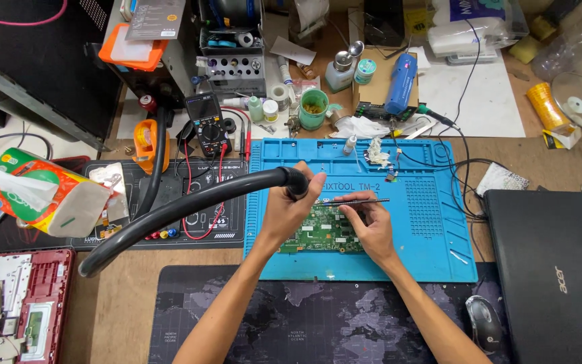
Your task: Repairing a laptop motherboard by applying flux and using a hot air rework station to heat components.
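Pinched between my right hand's [370, 226] thumb and fingers is a slim pair of tweezers [357, 201], lying nearly level with the tips pointing left over the green circuit board [322, 232]. My left hand [291, 210] is wrapped around the nozzle end of the black flexible hose [190, 205], fingers closed on it just above the board's upper edge. Both wrists rest near the board, which lies flat on the blue silicone mat [432, 256], in its lower left part.

I judge the board light, stiff and fragile: I would hold it only by its bare edges, never by the small parts. Those tweezers look thin and springy, needing a light pinch. Further out sit a multimeter [208, 121], a closed black laptop [554, 283] and a mouse [485, 322].
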